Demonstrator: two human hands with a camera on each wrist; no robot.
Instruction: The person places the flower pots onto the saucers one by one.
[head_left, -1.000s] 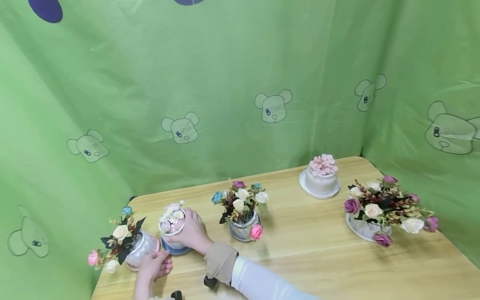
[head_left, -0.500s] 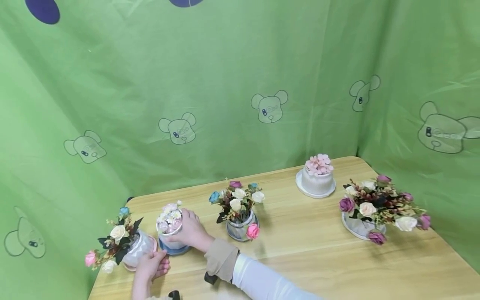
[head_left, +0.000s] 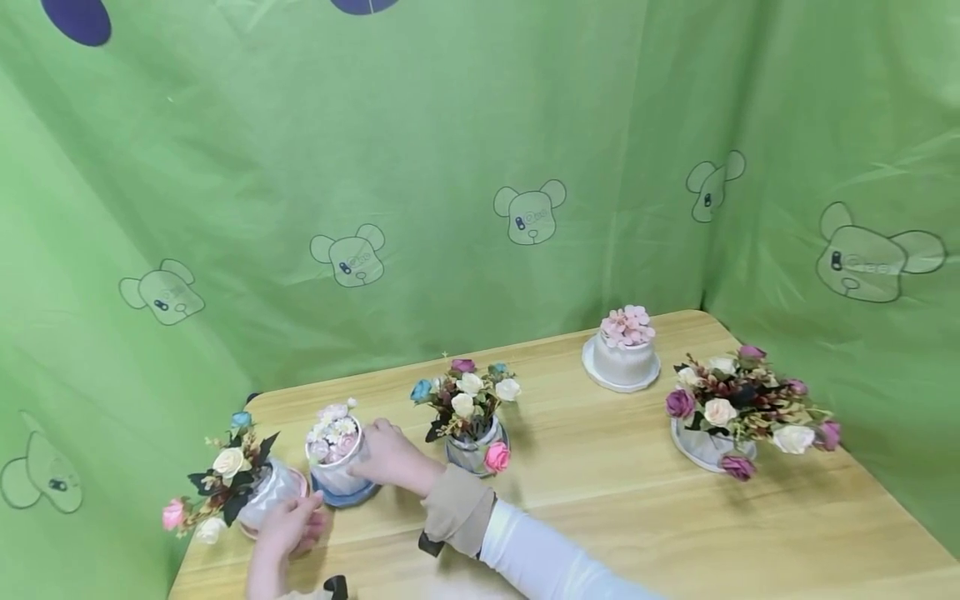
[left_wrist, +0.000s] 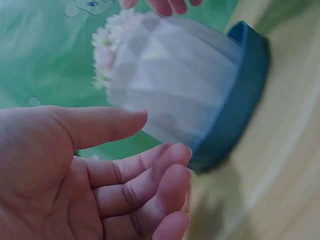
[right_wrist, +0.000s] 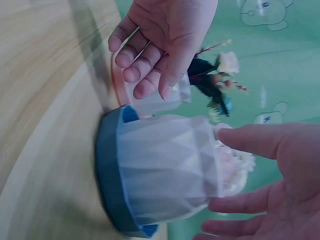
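Note:
A white faceted flower pot (head_left: 337, 473) with pale pink and white flowers stands in a blue saucer (head_left: 351, 498) at the table's left. My right hand (head_left: 393, 457) is at its right side; in the right wrist view the thumb and straight fingers spread about the pot's rim, fingertips right at it. My left hand (head_left: 288, 525) hangs loosely curled in front of the pot; in the left wrist view its palm (left_wrist: 50, 175) holds nothing. Just left, close behind that hand, sits another white pot (head_left: 270, 493) on a pink saucer, its roses leaning left.
To the right stands a pot of mixed roses (head_left: 468, 450) on a grey-blue saucer. A white pot with pink blossoms (head_left: 626, 358) is at the back right, and a wide purple and white arrangement (head_left: 738, 417) near the right edge. Green curtain (head_left: 450, 125) surrounds the wooden table (head_left: 585, 500).
My right hand has loosened around the white pot and drawn slightly right, its fingers straighter. My left hand has eased a little left, away from the blue saucer. The head view has shifted slightly.

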